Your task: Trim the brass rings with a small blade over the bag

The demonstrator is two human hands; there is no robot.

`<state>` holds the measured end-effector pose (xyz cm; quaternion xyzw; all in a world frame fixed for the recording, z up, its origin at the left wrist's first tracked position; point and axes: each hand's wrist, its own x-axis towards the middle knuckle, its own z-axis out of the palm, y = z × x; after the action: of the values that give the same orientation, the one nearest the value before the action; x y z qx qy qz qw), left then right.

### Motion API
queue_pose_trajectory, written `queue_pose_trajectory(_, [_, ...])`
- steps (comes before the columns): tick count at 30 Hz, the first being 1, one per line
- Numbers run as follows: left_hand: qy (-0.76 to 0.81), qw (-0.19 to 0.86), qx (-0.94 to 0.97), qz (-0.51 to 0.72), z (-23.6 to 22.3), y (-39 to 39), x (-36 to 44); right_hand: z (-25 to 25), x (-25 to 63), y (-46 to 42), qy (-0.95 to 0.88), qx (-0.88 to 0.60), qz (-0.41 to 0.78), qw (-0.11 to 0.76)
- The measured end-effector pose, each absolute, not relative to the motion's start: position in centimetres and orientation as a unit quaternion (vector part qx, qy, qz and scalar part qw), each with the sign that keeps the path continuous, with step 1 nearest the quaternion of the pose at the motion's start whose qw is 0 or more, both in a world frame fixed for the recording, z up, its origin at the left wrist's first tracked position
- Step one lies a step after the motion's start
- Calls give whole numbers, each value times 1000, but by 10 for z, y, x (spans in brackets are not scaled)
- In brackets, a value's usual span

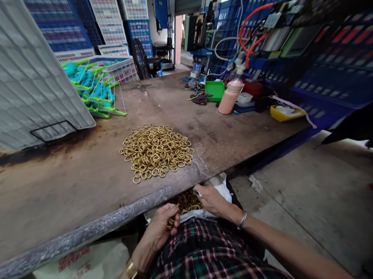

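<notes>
A pile of brass-coloured rings (157, 152) lies on the brown worktable. Below the table edge, an open white bag (221, 188) on my lap holds more loose rings (188, 201). My left hand (164, 223) is closed around several brass rings (170, 223), which show between its fingers at the bag's left side. At the bag's right side, my right hand (211, 200) has its thumb and fingers pressed together over the rings. What it pinches, if anything, is too small to make out.
On the worktable (91, 183) stand a tilted white crate (27, 73), a heap of turquoise and green plastic pieces (95, 90), a pink bottle (230, 98), a green tray (214, 90) and a yellow dish (286, 112). A printed sack (87, 267) sits below the table edge.
</notes>
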<state>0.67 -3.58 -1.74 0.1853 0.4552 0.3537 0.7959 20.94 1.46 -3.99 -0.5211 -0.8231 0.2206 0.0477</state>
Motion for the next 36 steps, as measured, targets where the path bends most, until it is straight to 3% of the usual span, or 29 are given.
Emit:
queue_pose_trajectory(8, [507,790,60,340,-29,-26,23,-75,220,-19,-765,-533,356,61])
queue_pose_trajectory(16, [543,729,241,340,-42,-15,54,-83,223,-24,-690,-553,409,226])
queue_pose_trajectory(21, [623,495,551,253,-57,-14,60,-80,224,-20,-660,-558,392,314])
queue_pose_trajectory(25, [636,425,618,181,-72,-20,56,-60,227,-3,-673,-545,328,377])
queue_pose_trajectory(28, [623,435,633,148,-78,-19,56,-43,227,24,-704,-521,250,412])
queue_pose_trajectory(31, [598,463,639,137,-81,-10,62,-30,222,57,-735,-510,188,406])
queue_pose_trajectory(36, [541,490,674,110,-90,8,77,-19,199,98,-760,-568,153,277])
